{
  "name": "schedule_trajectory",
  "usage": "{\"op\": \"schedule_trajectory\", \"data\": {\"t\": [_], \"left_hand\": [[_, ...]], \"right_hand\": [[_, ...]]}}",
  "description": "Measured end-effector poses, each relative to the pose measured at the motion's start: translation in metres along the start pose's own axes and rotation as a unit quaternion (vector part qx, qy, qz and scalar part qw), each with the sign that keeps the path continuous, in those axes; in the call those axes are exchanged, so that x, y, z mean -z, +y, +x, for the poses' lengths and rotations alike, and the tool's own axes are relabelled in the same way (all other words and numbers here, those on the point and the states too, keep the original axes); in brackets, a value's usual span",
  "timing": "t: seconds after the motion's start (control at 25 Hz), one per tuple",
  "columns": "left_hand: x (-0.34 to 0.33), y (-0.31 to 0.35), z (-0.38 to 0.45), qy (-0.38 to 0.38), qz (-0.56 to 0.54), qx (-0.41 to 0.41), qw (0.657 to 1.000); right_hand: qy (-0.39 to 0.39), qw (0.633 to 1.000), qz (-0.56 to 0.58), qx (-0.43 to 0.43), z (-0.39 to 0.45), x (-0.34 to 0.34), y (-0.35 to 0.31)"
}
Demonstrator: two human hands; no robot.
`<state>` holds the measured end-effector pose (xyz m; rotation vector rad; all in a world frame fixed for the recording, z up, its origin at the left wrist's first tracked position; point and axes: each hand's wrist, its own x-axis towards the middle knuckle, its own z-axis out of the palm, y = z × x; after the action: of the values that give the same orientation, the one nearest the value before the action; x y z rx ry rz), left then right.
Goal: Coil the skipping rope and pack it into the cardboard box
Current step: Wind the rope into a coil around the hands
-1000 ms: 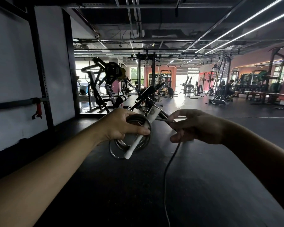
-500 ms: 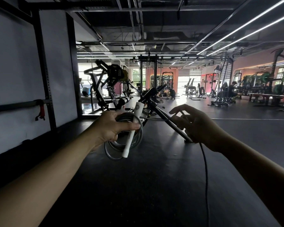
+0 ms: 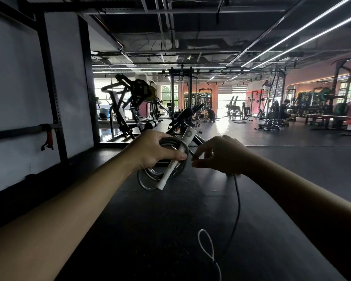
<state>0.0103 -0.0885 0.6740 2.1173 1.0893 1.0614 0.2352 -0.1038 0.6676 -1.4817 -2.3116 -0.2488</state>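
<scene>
Floor [image 3: 170,240]: dark, matte, faintly speckled, rubber-like gym surface. It carries the loose end of the rope; no cardboard box shows anywhere in view, so packing looks some way off.

Exercise machine [image 3: 130,102]: black steel frame with angled arms, standing well behind the hands. No part in the work.

Left hand [image 3: 156,151]: closed around the gathered loops and one handle together, thumb pressed across the front. Judged purpose: clamping handle and loops in one fist keeps the finished turns from springing apart while more rope is added.

Right hand [image 3: 221,155]: just beside the left, thumb and forefinger pinched shut on the free run of rope where it meets the bundle. Judged purpose: guiding the next turn on at a matching width.

Skipping rope [image 3: 238,203]: thin, dark, smooth cord, probably coated cable, stiff enough to hold a round curve. Held in mid-air between both hands; the uncoiled part hangs from under the right hand down to the floor.

Coil [image 3: 150,179]: several round turns, glossy, catching light on the lower arc; hangs below the left fist. Coiling appears mostly done.

Handle [image 3: 168,171]: white, slim, cylindrical plastic, lying diagonally across the coil, a round mark near its upper end.

Tail loop [image 3: 206,243]: pale, narrow teardrop of cord lying on the floor near the bottom edge; the second handle is not visible.
</scene>
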Motion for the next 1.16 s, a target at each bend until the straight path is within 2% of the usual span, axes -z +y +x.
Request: {"op": "schedule_trajectory", "data": {"t": [0.08, 0.24, 0.32, 0.36, 0.4, 0.44, 0.48, 0.52, 0.56, 0.64, 0.72, 0.84, 0.96, 1.04, 1.16], "left_hand": [[0.001, 0.001, 0.000, 0.000, -0.015, -0.004, 1.000], [0.001, -0.001, -0.001, 0.001, -0.044, -0.003, 0.999], [-0.001, -0.002, -0.001, 0.005, -0.053, -0.002, 0.999], [0.000, -0.004, -0.002, 0.018, -0.058, 0.000, 0.998], [0.003, -0.004, -0.003, 0.034, -0.066, -0.003, 0.997], [0.007, -0.006, -0.003, 0.053, -0.083, -0.003, 0.995], [0.011, -0.008, -0.003, 0.071, -0.114, 0.007, 0.991], [0.013, -0.011, -0.003, 0.086, -0.148, 0.020, 0.985], [0.013, -0.014, -0.002, 0.100, -0.182, 0.031, 0.978], [0.003, -0.017, 0.001, 0.140, -0.267, 0.040, 0.953], [-0.013, -0.015, 0.007, 0.197, -0.369, 0.047, 0.907], [-0.040, -0.006, 0.011, 0.263, -0.473, 0.095, 0.836], [-0.063, 0.001, 0.013, 0.302, -0.529, 0.121, 0.783], [-0.071, 0.006, 0.013, 0.309, -0.555, 0.123, 0.763], [-0.073, 0.010, 0.011, 0.302, -0.527, 0.148, 0.780]], "right_hand": [[0.002, 1.000, -0.005, 0.002, 0.000, 0.003, -0.001], [0.077, 0.997, 0.023, 0.018, 0.000, 0.006, 0.004], [0.077, 0.997, 0.015, 0.027, 0.001, 0.007, 0.007], [0.066, 0.995, 0.066, 0.027, 0.001, 0.007, 0.009], [0.047, 0.982, 0.183, 0.002, -0.001, 0.009, 0.011], [0.026, 0.935, 0.351, -0.048, -0.004, 0.011, 0.012], [-0.004, 0.854, 0.509, -0.110, -0.007, 0.014, 0.012], [-0.022, 0.783, 0.602, -0.153, -0.009, 0.016, 0.013], [-0.027, 0.755, 0.632, -0.174, -0.010, 0.018, 0.015], [-0.025, 0.752, 0.637, -0.168, -0.005, 0.016, 0.012], [-0.004, 0.761, 0.631, -0.149, 0.000, 0.011, -0.001], [0.033, 0.806, 0.579, -0.118, 0.004, -0.002, -0.027], [0.127, 0.812, 0.558, -0.112, 0.009, -0.014, -0.050], [0.204, 0.804, 0.546, -0.122, 0.014, -0.022, -0.060], [0.273, 0.791, 0.533, -0.125, 0.017, -0.031, -0.064]]}}
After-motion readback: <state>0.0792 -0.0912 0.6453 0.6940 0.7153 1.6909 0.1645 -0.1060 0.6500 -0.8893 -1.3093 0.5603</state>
